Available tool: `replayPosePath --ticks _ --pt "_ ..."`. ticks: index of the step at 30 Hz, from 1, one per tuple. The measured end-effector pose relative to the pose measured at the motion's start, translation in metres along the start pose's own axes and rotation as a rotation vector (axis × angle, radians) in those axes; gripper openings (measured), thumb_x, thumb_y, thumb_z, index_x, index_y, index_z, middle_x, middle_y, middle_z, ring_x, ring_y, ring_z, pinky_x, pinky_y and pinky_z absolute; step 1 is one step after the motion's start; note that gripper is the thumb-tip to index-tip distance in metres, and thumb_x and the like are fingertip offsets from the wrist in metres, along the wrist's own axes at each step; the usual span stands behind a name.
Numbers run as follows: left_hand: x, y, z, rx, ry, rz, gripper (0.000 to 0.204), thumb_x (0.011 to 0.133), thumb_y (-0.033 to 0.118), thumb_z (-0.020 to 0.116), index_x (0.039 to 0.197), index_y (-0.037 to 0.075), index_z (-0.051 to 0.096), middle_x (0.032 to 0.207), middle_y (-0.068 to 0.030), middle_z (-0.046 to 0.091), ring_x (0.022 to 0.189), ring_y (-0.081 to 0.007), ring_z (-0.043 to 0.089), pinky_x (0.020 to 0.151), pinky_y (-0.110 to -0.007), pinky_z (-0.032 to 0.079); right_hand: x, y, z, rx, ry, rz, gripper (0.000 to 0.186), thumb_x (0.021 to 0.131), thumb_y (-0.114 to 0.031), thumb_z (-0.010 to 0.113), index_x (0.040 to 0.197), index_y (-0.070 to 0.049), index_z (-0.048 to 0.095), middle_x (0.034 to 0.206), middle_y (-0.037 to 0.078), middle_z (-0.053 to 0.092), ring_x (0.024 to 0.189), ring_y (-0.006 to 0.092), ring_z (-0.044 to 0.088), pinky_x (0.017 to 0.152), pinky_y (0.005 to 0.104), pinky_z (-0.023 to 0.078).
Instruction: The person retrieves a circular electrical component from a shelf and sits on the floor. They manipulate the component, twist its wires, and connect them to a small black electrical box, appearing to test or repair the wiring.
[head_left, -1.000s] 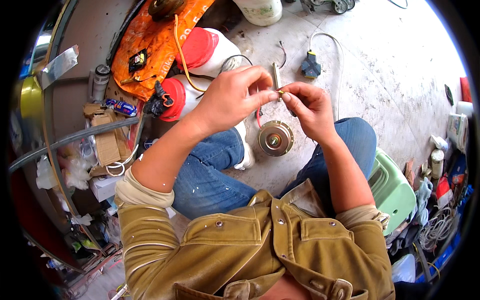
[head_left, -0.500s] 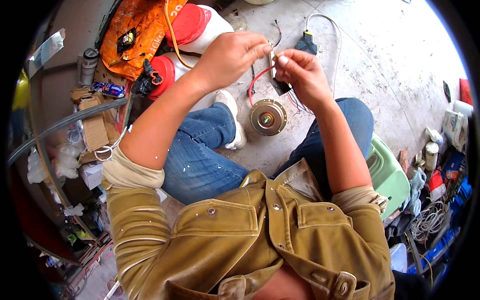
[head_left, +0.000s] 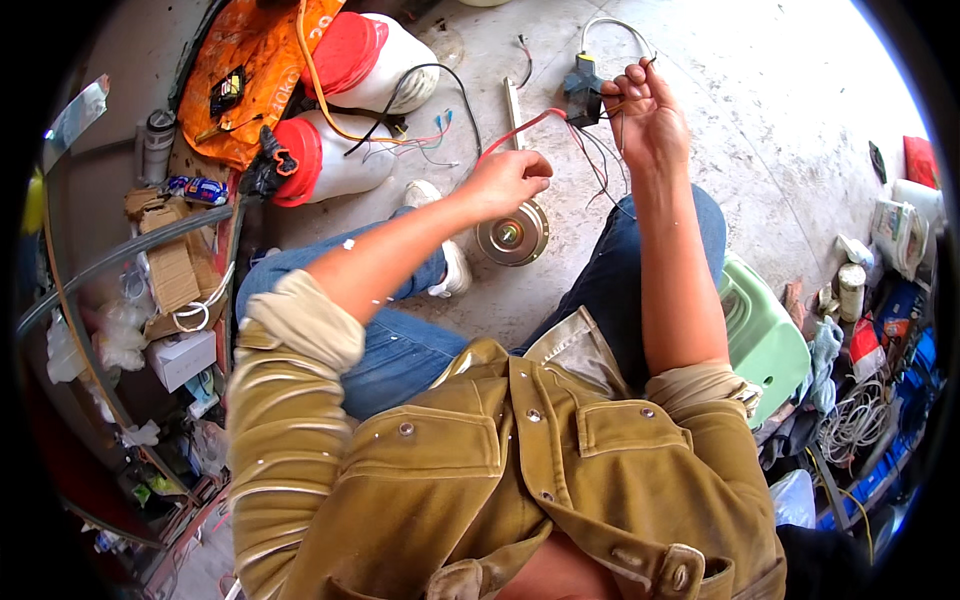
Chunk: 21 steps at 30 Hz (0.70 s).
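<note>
My left hand [head_left: 507,184] hovers just above and left of a round metal motor [head_left: 512,233] on the floor, its loosely bent fingers apart and apparently free of anything. A red wire [head_left: 530,124] passes behind this hand. My right hand [head_left: 652,118] is raised palm up, with thin wires [head_left: 622,112] pinched in its fingers; a dark wire end pokes out at the fingertips. Beside it is a black box [head_left: 581,108] with several wires trailing down. A dark plug with a yellow collar [head_left: 585,64] overlaps the box, so I cannot tell whether they touch.
White tubs with red lids [head_left: 345,160] stand at the left, near an orange bag [head_left: 215,75]. A black cable [head_left: 462,84] with thin coloured leads curves across them. A flat metal strip [head_left: 513,110] lies beyond the motor. A green plastic stool [head_left: 765,335] is at my right.
My hands, close together before, have separated: the left came down towards the motor, the right rose with wires. The black box shifted away from me. A black cable now lies across the tubs.
</note>
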<state>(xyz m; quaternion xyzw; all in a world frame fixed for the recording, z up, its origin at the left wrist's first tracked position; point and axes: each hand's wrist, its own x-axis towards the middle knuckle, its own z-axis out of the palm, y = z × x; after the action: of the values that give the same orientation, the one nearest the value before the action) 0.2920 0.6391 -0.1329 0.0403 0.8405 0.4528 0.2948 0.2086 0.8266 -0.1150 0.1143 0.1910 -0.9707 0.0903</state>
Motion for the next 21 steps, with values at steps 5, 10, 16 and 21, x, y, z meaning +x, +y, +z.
replayPosePath --ticks 5,10,16,21 --pt "0.011 -0.006 0.062 -0.508 0.352 -0.122 0.015 0.083 0.011 0.061 0.093 0.002 0.054 0.083 -0.0029 0.059 0.074 -0.0109 0.058 0.065 -0.025 0.045 0.000 0.001 -0.001 0.047 -0.001 -0.002 0.011 0.093 -0.018 0.047 0.094 -0.007 0.050 0.076 0.001 0.050 0.065 0.0118 0.042 0.071 0.0314 0.041" --pt "-0.007 0.026 0.079 -0.463 0.588 0.139 0.020 0.079 0.002 0.060 0.095 0.004 0.049 0.082 -0.0044 0.055 0.070 -0.0133 0.056 0.063 -0.028 0.046 -0.003 0.001 -0.002 0.041 0.042 -0.030 0.010 0.093 -0.016 0.047 0.092 -0.007 0.050 0.074 0.001 0.050 0.064 0.0123 0.042 0.070 0.0323 0.042" --pt "-0.021 0.058 0.064 -0.070 0.600 0.336 0.035 0.072 -0.005 0.061 0.104 0.004 0.049 0.090 -0.0055 0.054 0.073 -0.0125 0.054 0.066 -0.025 0.045 -0.003 0.000 0.000 0.045 0.063 -0.032 0.010 0.093 -0.016 0.046 0.091 -0.007 0.050 0.074 0.001 0.050 0.064 0.0123 0.042 0.071 0.0327 0.042" --pt "-0.018 0.053 0.055 0.124 0.432 0.338 0.031 0.073 -0.001 0.057 0.103 0.004 0.057 0.092 -0.0092 0.056 0.079 -0.0215 0.058 0.071 -0.031 0.047 -0.003 -0.001 -0.002 0.069 0.032 -0.037 0.011 0.094 -0.017 0.045 0.092 -0.007 0.049 0.074 0.001 0.050 0.065 0.0124 0.042 0.071 0.0327 0.042"
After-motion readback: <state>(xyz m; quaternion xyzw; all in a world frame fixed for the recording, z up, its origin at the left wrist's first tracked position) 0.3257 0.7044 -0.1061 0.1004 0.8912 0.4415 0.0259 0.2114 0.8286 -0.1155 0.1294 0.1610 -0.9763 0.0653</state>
